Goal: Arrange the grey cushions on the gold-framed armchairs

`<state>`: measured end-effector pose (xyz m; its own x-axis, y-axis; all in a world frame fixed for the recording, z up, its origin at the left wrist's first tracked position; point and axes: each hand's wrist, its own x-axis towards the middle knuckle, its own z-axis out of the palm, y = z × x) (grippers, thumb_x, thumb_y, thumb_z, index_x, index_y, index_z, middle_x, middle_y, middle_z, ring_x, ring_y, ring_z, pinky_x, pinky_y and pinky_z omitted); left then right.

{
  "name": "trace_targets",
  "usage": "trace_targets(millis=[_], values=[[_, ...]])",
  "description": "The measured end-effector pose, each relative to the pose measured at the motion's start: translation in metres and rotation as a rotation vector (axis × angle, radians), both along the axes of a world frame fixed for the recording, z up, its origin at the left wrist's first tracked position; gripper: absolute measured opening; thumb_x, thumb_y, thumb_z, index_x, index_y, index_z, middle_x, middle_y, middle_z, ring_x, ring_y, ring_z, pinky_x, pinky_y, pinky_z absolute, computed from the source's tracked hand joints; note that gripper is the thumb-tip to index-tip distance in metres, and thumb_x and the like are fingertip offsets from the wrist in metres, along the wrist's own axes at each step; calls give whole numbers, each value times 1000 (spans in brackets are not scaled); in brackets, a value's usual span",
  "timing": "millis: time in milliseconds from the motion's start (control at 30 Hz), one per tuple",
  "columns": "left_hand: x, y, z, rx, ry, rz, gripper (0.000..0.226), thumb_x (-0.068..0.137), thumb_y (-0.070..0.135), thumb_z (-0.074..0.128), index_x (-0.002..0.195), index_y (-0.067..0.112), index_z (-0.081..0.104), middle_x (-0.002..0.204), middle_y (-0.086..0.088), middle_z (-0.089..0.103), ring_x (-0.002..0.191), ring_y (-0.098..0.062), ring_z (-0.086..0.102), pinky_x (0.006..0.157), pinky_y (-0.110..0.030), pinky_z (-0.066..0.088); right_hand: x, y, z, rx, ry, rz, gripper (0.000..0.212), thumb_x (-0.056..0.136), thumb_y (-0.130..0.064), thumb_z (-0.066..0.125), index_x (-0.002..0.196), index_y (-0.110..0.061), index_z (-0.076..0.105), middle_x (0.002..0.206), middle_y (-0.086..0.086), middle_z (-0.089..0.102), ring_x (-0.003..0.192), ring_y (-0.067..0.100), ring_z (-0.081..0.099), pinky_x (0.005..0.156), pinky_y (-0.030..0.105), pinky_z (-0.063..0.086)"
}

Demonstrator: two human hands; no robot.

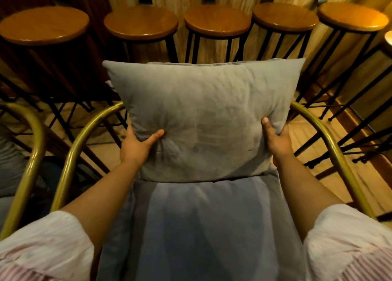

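Five round stools stand at 12 o'clock behind the chair. The cushion stands upright on the seat. The left hand and right hand squeeze its sides.

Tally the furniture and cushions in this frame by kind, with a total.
Bar stools: 5
Gold-framed armchairs: 2, one only partly in view at the left edge
Back cushion held upright by both hands: 1
Seat cushion: 1
Total: 9
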<state>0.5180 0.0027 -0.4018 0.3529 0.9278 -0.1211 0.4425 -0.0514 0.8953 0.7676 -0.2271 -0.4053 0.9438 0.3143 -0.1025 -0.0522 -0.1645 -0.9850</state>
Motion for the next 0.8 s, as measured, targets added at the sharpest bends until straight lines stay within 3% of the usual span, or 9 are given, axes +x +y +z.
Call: trace_targets(millis=[100, 233, 367, 433, 533, 633, 800], values=[[1, 6, -4, -96, 110, -44, 96, 68, 46, 78, 146, 17, 29, 149, -9, 43, 133, -34, 44, 107, -46, 41, -2, 0, -15, -57, 18, 11, 72, 82, -40, 68, 143, -16, 38, 144, 5, 48, 132, 23, 45, 107, 33, 38], [3, 11, -4, -201, 97, -73, 102, 66, 41, 81, 147, 10, 28, 151, -12, 38, 136, -34, 40, 111, -49, 36, -8, -1, -10, -130, 63, 6, 78, 85, -42, 64, 148, -15, 26, 152, 7, 37, 137, 26, 37, 110, 34, 33], [-1, -3, 5, -174, 110, -124, 82, 76, 39, 73, 144, 7, 37, 148, -13, 43, 135, -34, 42, 111, -45, 36, -26, -10, 10, -255, 22, 5, 67, 88, -45, 58, 144, -19, 32, 145, 12, 45, 130, 37, 44, 105, 48, 41], [-8, -12, 12, -195, 141, -170, 70, 84, 37, 66, 141, 6, 41, 146, -15, 45, 133, -35, 44, 108, -46, 40, -37, -19, 19, -351, -28, 63, 61, 92, -41, 53, 144, -14, 34, 143, 14, 48, 128, 38, 46, 102, 43, 42], [-26, -32, 40, -209, 186, -277, 74, 85, 43, 60, 146, 12, 34, 148, -15, 41, 133, -35, 44, 104, -49, 43, -61, -33, 46, -475, -125, 198, 48, 96, -33, 48, 134, -3, 47, 137, 22, 53, 125, 38, 49, 99, 37, 39], [-47, -67, 91, -139, 218, -342, 57, 96, 24, 50, 147, 8, 30, 146, -18, 43, 134, -33, 43, 107, -41, 40, -97, -43, 83, -536, -223, 318, 45, 99, -28, 44, 133, 1, 49, 138, 24, 51, 128, 37, 46, 102, 35, 36], [-109, -129, 177, 150, 452, -456, 50, 100, 29, 36, 147, 13, 30, 148, -14, 44, 133, -31, 44, 105, -37, 38, -173, -54, 152, -675, -495, 558, 51, 99, -38, 38, 143, -12, 38, 151, 16, 37, 145, 33, 19, 114, 44, 25]])
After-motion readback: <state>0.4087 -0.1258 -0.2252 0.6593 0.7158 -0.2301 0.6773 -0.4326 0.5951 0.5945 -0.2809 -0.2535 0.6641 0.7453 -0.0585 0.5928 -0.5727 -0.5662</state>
